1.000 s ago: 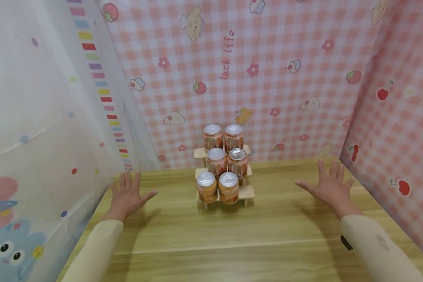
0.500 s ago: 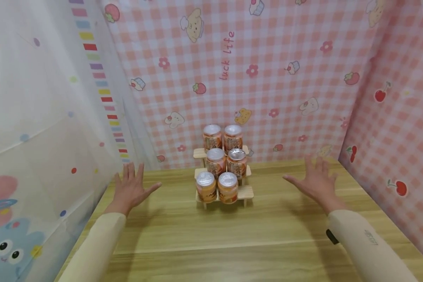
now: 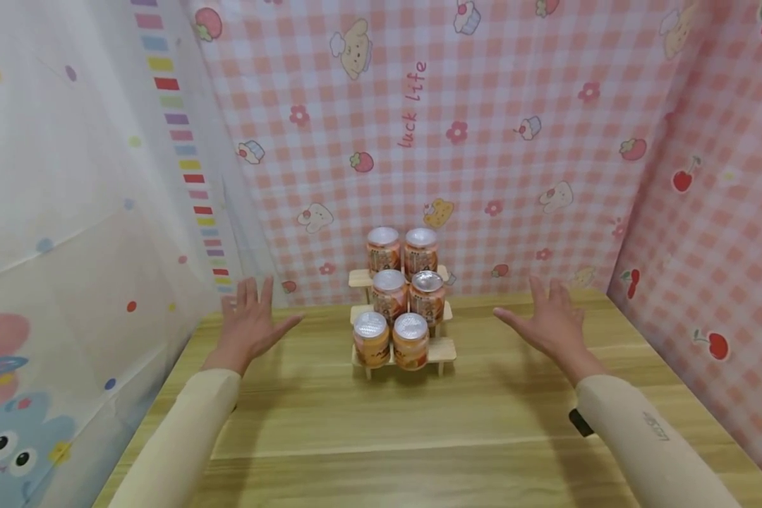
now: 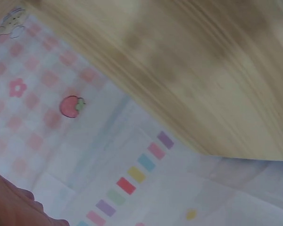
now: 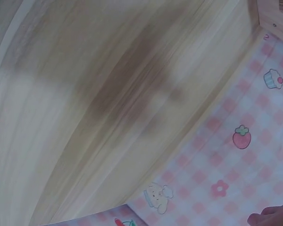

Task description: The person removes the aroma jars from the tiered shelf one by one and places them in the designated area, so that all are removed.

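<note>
A three-tier wooden stand (image 3: 443,349) is at the back middle of the table, bearing two small cans on each tier. The front pair, a left can (image 3: 372,346) and a right can (image 3: 410,347), have orange sides and silvery lids. My left hand (image 3: 249,330) hovers left of the stand, fingers spread, holding nothing. To the stand's right, my right hand (image 3: 551,326) is held over the table, also spread and holding nothing. Only fingers (image 4: 19,205) show in the left wrist view's lower corner, and a bit of fingers (image 5: 276,217) in the right wrist view.
The wood-grain table (image 3: 394,430) runs back to a pink checked cloth (image 3: 381,190). A white dotted sheet (image 3: 101,233) hangs at the left, and another checked cloth (image 3: 711,233) at the right. A dark strap piece (image 3: 581,422) shows by the right sleeve.
Both hands have moved inward toward the stand, the right hand farther than the left. The cans and stand have stayed in place.
</note>
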`<state>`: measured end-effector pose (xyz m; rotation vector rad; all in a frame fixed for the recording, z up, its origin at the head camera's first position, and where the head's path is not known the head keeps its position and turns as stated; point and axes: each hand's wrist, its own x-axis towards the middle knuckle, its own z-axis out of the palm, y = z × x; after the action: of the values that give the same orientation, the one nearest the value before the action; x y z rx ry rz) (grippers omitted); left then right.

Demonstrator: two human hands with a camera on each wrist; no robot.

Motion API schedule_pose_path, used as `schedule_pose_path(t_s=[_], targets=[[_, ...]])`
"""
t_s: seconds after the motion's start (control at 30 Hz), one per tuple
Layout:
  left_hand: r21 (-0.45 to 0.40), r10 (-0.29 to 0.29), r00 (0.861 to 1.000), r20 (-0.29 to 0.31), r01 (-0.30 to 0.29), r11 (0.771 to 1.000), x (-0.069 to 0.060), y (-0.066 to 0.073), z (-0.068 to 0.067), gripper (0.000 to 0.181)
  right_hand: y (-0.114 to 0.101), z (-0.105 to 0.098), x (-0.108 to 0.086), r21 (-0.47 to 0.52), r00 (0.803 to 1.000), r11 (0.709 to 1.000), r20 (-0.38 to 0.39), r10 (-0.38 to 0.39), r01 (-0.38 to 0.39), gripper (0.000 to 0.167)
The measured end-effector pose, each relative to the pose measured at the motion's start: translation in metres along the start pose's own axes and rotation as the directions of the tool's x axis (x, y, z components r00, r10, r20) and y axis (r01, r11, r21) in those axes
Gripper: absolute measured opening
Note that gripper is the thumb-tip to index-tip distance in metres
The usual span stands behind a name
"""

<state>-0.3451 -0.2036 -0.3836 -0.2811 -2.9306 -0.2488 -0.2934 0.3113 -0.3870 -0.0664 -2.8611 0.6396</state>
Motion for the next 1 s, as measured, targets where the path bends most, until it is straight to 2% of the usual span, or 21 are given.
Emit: schedule_pose_path(t_s=[0.23, 0.5, 0.77, 1.0], targets=[[-0.079, 0.002, 1.0, -0.022, -0.004, 0.997, 0.007, 0.017, -0.006, 0.106, -0.011, 0.002, -0.001, 0.008, 1.0, 1.0, -0.021, -0.016, 0.016, 0.111], [-0.135, -0.002, 0.998, -0.059, -0.006, 0.991, 0.018, 0.027, -0.012, 0.107, -0.026, 0.014, -0.002, 0.035, 0.999, 0.999, -0.035, -0.029, 0.03, 0.107], [-0.18, -0.001, 0.998, -0.069, -0.011, 0.984, 0.026, 0.038, -0.021, 0.104, -0.034, 0.026, -0.004, 0.116, 0.998, 0.992, -0.021, -0.055, 0.057, 0.102], [-0.222, 0.007, 0.997, -0.078, -0.024, 0.975, 0.034, 0.048, -0.025, 0.106, -0.039, 0.036, -0.008, 0.234, 0.999, 0.972, 0.034, -0.028, 0.019, 0.098]])
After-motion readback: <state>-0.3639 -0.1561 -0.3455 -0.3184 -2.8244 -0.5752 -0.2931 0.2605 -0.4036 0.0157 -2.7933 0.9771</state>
